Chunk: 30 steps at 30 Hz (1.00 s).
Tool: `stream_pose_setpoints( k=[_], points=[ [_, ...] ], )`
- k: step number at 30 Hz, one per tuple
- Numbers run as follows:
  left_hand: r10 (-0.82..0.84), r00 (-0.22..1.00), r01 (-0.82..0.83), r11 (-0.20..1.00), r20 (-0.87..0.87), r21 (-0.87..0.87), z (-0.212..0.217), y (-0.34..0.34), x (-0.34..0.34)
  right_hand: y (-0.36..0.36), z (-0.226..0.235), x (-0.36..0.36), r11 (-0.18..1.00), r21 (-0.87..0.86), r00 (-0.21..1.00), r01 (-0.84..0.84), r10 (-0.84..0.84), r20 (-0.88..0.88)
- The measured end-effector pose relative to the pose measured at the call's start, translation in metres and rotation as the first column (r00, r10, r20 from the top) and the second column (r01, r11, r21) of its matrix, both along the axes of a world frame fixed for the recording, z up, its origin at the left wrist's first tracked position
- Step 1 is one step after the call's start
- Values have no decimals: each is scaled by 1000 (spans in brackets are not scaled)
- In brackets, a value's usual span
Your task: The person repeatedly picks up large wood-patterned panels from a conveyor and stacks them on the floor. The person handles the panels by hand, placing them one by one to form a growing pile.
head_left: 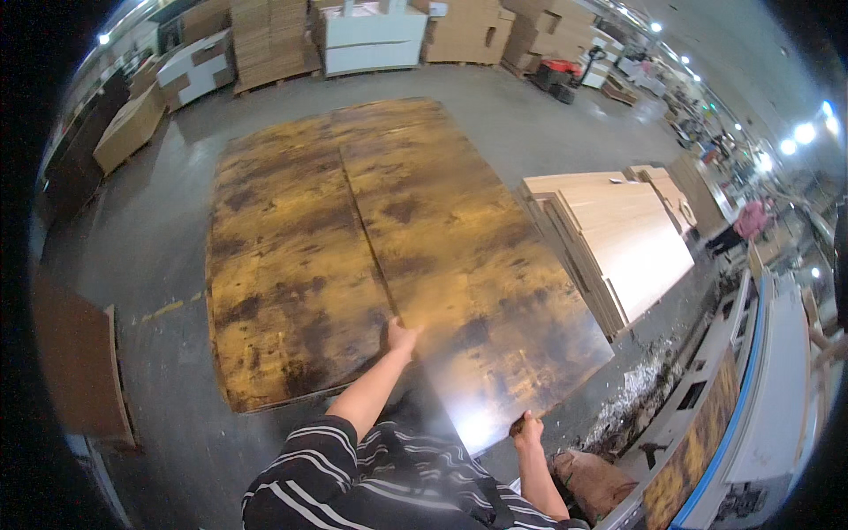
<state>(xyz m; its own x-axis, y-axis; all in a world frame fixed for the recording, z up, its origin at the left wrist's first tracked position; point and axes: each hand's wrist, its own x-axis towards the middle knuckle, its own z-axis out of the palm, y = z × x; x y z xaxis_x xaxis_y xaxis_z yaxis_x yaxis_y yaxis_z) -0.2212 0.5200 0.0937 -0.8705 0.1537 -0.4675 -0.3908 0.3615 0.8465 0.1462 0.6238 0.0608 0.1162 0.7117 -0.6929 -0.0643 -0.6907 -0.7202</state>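
Note:
A long board (481,291) with a mottled yellow-brown and dark wood pattern stretches out in front of me. My left hand (403,337) is closed on its left edge, near the seam. At its near end, my right hand (528,429) grips the edge, thumb on top and the other fingers mostly hidden below. Directly left of it lies a matching board (283,274) on a low stack, a narrow dark gap between the two. The near corner of the held board sticks out past the stack towards my body, and glare whitens that corner.
Pale wood panels (609,234) are stacked on the right. A machine bed (707,389) with a blue edge runs along the right, a patterned strip on it. Wrapped and cardboard-coloured stacks (375,40) line the back, near a red pallet truck (561,72). A person (751,221) stands far right.

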Motion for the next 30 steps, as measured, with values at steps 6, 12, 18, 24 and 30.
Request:
stream_pose_setpoints(
  k=[6,12,18,24,30],
  points=[
    [-246,919,207,966,-308,-155,-20,-29,20,26,-48,-90,978,-99,975,-185,170,-142],
    [-657,690,497,735,-303,-462,-18,-69,93,36,-46,-128,860,-277,901,-428,380,-212],
    [-806,572,522,503,-155,-689,-24,-74,137,158,7,-78,33,47,57,-998,632,773],
    [-733,612,286,555,-297,-781,-37,-55,154,310,38,-52,-180,-318,-339,-931,106,935],
    [-760,567,198,499,-316,-844,-38,-50,158,379,17,-56,-437,-277,-372,-856,149,916]
  ],
)
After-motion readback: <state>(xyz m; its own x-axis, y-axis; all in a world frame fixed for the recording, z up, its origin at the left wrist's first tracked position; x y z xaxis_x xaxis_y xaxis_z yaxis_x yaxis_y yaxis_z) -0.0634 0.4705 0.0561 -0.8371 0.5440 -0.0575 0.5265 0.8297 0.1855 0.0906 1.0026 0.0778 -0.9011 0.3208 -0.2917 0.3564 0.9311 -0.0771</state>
